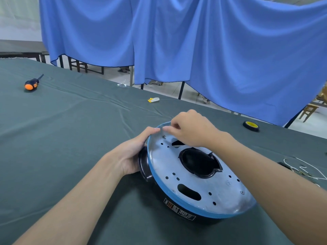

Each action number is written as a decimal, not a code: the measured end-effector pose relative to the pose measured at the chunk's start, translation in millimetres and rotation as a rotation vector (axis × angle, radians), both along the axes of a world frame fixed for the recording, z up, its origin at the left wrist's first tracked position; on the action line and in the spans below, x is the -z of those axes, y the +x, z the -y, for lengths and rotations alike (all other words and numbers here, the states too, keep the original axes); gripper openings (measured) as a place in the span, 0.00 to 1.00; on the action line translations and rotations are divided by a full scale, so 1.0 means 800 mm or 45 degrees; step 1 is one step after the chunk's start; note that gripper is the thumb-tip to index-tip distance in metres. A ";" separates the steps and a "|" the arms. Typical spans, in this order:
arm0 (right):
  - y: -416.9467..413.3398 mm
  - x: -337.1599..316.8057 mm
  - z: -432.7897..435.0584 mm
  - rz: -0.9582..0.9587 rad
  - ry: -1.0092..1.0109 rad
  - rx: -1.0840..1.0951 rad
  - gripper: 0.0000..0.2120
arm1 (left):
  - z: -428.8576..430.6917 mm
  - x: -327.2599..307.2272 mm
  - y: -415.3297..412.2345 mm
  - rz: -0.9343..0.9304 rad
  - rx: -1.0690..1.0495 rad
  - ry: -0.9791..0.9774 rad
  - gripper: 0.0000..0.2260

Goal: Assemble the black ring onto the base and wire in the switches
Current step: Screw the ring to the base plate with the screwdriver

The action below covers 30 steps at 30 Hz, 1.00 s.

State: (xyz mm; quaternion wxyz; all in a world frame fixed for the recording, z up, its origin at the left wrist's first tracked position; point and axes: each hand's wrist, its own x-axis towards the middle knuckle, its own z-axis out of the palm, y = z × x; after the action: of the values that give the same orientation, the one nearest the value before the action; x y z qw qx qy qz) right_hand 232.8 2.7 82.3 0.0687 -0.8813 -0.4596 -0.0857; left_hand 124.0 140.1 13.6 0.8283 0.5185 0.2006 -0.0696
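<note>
The base (200, 188), a silver disc with a blue rim, stands tilted on the green cloth (79, 129) at the near middle of the table. Its holed underside faces up and toward the person. The black ring (144, 167) sits beneath the base, showing as a dark lip at the base's 9 o'clock edge and a dark band along the bottom.

The left hand (131, 156) grips the base at its 9 to 10 o'clock edge. Its thumb (151, 130) lies along the blue rim, its palm is against the black lip, and its other fingers curl out of sight behind.

The right hand (192, 131) reaches over the disc to its 11 o'clock edge. Its fingers are curled, with thumb and forefinger tips (166, 128) drawn together just inside the rim. The tips are blurred, so I cannot tell whether anything small is pinched between them. A small screw (164, 137) sits in the disc just below them, apart from the fingertips.

From the base, an orange-handled screwdriver (31, 84) lies well apart at 10 o'clock. A small yellow and white scrap (153, 99) lies at 11 o'clock. A black and yellow tape roll (251, 125) lies at 2 o'clock, and loose white wires (304, 168) lie at 3 o'clock. A blue curtain (212, 50) hangs beyond the table.
</note>
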 end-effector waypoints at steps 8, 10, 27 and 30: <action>0.047 -0.020 0.093 0.075 0.378 0.410 0.21 | -0.013 -0.003 0.001 0.082 -0.253 -0.046 0.12; 0.059 -0.014 0.120 0.082 0.432 0.559 0.19 | -0.013 -0.003 0.002 0.112 -0.304 -0.021 0.11; 0.043 0.014 0.194 -0.586 -0.068 0.837 0.07 | 0.001 0.006 -0.003 0.140 -0.332 0.056 0.12; 0.053 -0.009 0.193 -0.304 0.059 0.886 0.08 | 0.002 0.005 -0.004 0.112 -0.288 0.079 0.13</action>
State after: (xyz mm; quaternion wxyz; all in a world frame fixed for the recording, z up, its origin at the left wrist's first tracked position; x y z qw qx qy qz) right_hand 275.1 -151.3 89.8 0.1083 -0.9869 -0.1192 -0.0108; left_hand 120.5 138.2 9.7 0.8224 0.5205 0.2235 0.0534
